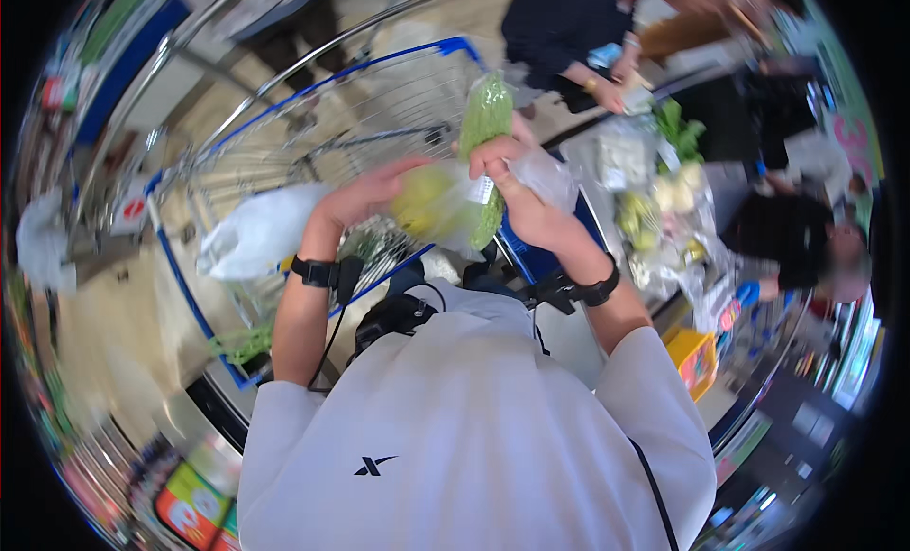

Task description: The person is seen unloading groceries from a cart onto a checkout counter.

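My right hand [522, 188] is closed around a long green bumpy vegetable, seemingly a bitter melon [489, 113], and the gathered top of a clear plastic bag [544, 175]. Yellow-green round fruit [426, 202] shows blurred inside a clear bag between my hands. My left hand [370, 190] lies against that bag's left side, fingers extended; whether it grips the plastic is hard to see. Beneath both hands is a wire shopping cart with a blue rim [377, 66]. A white plastic bag [259, 231] rests in the cart, left of my left wrist.
To the right, a checkout counter bears bagged produce [640, 220], leafy greens [679, 135] and a packed white item [624, 160]. A yellow basket [693, 359] stands nearer. Metal rails [291, 67] curve beyond the cart. Several people stand beyond and to the right.
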{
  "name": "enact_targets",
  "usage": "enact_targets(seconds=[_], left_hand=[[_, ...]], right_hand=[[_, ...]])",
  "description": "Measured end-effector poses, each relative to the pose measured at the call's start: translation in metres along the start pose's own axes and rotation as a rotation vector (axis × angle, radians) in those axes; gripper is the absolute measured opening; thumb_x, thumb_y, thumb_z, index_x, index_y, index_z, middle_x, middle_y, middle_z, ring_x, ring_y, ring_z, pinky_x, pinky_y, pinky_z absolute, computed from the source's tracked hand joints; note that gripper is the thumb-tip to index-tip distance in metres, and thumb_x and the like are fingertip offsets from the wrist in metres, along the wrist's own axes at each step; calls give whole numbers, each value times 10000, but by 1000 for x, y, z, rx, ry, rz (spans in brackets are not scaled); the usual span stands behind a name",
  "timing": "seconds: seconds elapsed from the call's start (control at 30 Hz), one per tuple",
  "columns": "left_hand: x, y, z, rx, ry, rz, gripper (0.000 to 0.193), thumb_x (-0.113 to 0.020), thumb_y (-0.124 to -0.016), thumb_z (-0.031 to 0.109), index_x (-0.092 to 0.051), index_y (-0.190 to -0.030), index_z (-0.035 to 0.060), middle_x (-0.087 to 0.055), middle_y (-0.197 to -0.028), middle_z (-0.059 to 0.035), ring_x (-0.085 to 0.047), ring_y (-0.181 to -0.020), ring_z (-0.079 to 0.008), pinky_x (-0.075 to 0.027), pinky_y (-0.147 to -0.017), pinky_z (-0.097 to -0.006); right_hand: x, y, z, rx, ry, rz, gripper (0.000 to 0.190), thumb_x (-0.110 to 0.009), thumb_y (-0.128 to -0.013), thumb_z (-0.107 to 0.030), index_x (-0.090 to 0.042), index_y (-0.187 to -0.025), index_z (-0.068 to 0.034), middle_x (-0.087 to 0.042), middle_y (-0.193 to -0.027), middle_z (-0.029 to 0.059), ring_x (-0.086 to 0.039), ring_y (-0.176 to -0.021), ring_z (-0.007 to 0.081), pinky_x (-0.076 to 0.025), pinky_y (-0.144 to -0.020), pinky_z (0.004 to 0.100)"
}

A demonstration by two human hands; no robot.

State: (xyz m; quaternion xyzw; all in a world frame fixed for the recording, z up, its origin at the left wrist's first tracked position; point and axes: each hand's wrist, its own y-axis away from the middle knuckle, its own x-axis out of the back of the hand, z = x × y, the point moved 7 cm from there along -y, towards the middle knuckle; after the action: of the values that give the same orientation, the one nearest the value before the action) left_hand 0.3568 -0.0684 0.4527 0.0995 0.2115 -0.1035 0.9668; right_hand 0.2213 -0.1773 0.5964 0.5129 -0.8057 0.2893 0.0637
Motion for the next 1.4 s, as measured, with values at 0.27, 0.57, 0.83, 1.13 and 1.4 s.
enact_targets(seconds=[0.27,0.57,0.83,1.13,1.4], left_hand=[[-143,-156,-104,341,508,-294,606,-541,-991,346,-352,-1498,71,-455,-1476,-115,-463,-1349,-259,-378,-1124,-456],[-320,-294,-174,540,508,-391,508,-438,-1041,359,-402,-1460,73,-501,-1439,-116,-511,-1306,-257,-407,-1107,-441],[-436,-358,-229,756,602,-358,634,-452,-993,524,-457,-1425,59,-543,-1407,-131,-524,-1296,-286,-393,-1111,-464],[-520,-366,-354,848,390,-164,501,-642,-928,398,-462,-1310,128,-602,-1151,-85,-623,-1071,-269,-568,-817,-492],[-506,-414,-380,821,406,143,581,-685,-870,466,-510,-1298,113,-592,-1225,-120,-640,-1026,-286,-585,-768,-468]], right_hand=[[131,174,-4,-420,313,606,142,-557,-819,9,-642,-919,-45,-633,-954,94,-517,-1008,321,-443,-897,381],[204,420,-10,-792,559,1067,428,-779,-785,-137,-645,-1177,-29,-645,-1261,123,-569,-1124,295,-320,-1101,412],[236,551,-17,-833,478,1545,1080,-746,-753,6,-52,-1578,-62,-308,-1557,241,-368,-1412,327,-303,-1149,387],[312,598,18,-1100,522,1424,977,-739,-762,-87,-151,-1520,95,-463,-1412,278,-517,-1267,331,-408,-1057,360],[437,615,71,-1307,695,1307,882,-693,-753,-200,-263,-1444,141,-557,-1265,366,-558,-1222,429,-453,-1005,414]])
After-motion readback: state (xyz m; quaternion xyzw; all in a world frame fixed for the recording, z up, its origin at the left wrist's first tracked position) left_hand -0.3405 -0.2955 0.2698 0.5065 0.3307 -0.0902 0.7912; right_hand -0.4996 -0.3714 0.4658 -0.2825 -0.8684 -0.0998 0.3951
